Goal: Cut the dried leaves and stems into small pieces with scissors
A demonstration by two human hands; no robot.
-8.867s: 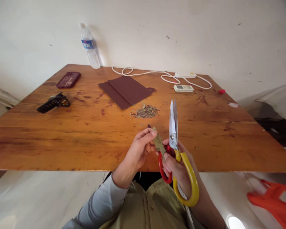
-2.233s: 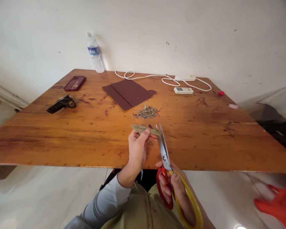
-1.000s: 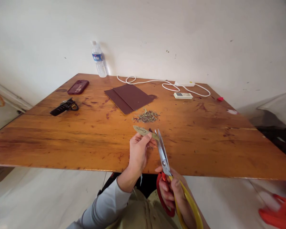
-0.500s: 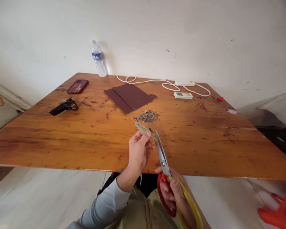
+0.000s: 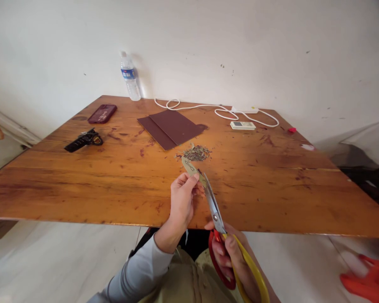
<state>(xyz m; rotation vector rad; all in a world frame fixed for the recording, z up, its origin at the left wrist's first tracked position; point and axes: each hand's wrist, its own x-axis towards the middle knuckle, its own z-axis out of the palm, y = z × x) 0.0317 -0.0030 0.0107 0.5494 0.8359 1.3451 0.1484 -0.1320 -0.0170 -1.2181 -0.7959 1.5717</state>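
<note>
My left hand point(image 5: 183, 195) pinches a narrow, greenish-brown strip with dark line drawing on it point(image 5: 189, 166), which looks like paper or sandpaper. My right hand point(image 5: 230, 256) is wrapped round the scissors point(image 5: 215, 216), which have one red and one yellow handle. Their blades point up and away from me and lie at the strip's near end, slightly apart. Just beyond the strip, a small heap of thin shredded clippings point(image 5: 197, 152) lies on the wooden table point(image 5: 113, 185). Dark red-brown sheets point(image 5: 173, 128) overlap behind the heap.
A phone in a dark red case point(image 5: 102, 113) and a black strap-like item point(image 5: 84, 140) lie on the left. A plastic bottle point(image 5: 131, 80) stands by the wall. A white cable point(image 5: 196, 108), power strip point(image 5: 244, 110) and remote control point(image 5: 242, 125) are at the back right.
The strip has turned a little more upright in my left hand, its far tip shifting right and away from me. The scissor blades have closed slightly and moved a little left.
</note>
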